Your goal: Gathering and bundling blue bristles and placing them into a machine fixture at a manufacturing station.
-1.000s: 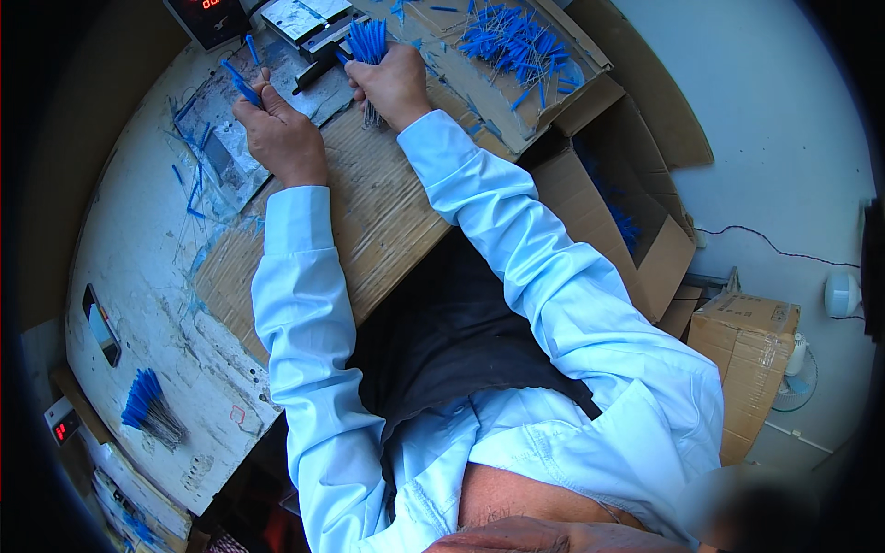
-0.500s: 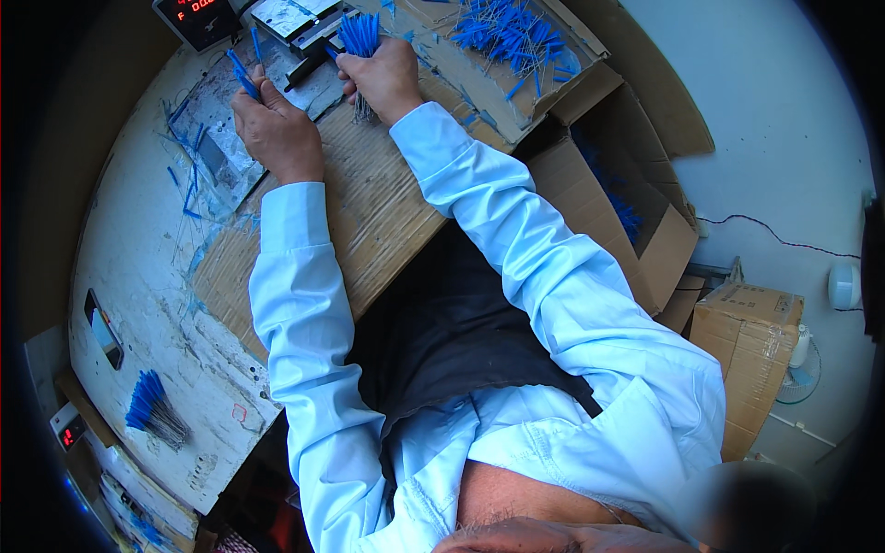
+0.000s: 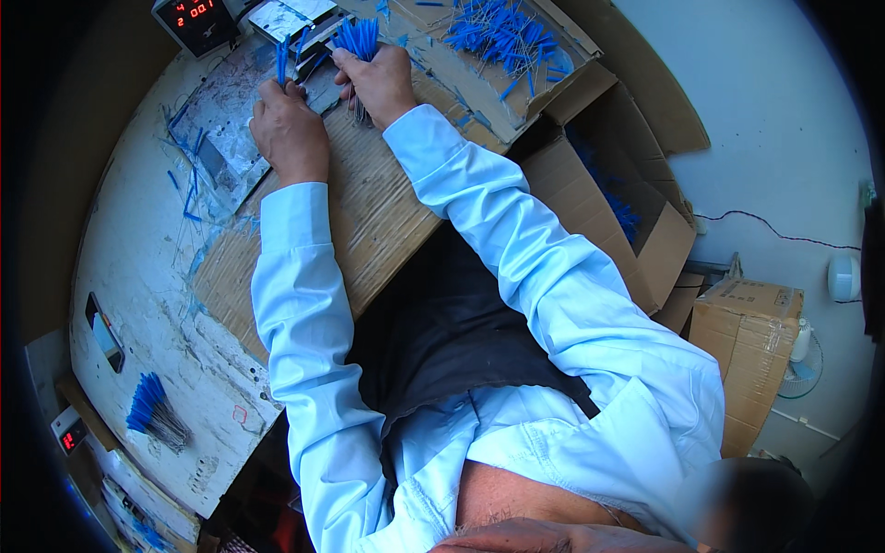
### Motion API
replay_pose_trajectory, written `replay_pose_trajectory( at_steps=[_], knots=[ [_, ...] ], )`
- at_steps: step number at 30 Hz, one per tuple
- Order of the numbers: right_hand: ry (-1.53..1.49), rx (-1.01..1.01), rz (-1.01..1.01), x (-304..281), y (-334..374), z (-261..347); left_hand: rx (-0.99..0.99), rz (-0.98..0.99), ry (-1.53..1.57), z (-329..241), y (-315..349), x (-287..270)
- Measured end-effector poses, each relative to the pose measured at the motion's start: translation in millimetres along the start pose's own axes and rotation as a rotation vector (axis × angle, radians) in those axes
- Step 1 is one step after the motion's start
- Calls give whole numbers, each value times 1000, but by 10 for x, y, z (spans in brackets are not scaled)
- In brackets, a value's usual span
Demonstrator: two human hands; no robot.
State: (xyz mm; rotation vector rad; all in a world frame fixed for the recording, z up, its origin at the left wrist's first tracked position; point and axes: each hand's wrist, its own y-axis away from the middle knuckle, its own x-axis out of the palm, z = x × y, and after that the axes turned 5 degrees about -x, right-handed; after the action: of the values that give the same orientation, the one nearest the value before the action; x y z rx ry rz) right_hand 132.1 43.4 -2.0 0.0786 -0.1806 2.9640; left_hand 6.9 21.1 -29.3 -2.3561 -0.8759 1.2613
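At the far side of the worktable my right hand [image 3: 383, 83] is closed round a bundle of blue-tipped wires [image 3: 358, 37]. Their blue ends point away from me and the thin bare wires hang below the fist. To its left, my left hand [image 3: 289, 134] pinches blue-sleeved wire pieces [image 3: 282, 63] that stand up from its fingertips; how many is hard to make out. Just beyond both hands is a metal fixture [image 3: 293, 17] with a dark bar, and the left hand's pieces are close beside it.
A black box with a red display [image 3: 195, 20] stands at the far left. Loose blue-tipped wires lie on a cardboard tray [image 3: 570, 32] at far right. An open carton [image 3: 590, 198] stands below it. Near left are a phone [image 3: 104, 332] and another wire bundle [image 3: 152, 405].
My left hand has moved right, closer to the metal fixture, and its blue pieces are now more upright. My right hand keeps its bundle and has barely shifted. The red display reads differently.
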Motion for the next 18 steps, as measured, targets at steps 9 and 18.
replay_pose_trajectory(
  at_steps=[9, 18],
  knots=[
    [-21, -46, -8, -88, -16, -112, -4, 78, -104, -142, -14, -59],
    [-35, -88, -25, -53, -43, -108, 173, 107, -104, -109, -26, -69]
  ],
)
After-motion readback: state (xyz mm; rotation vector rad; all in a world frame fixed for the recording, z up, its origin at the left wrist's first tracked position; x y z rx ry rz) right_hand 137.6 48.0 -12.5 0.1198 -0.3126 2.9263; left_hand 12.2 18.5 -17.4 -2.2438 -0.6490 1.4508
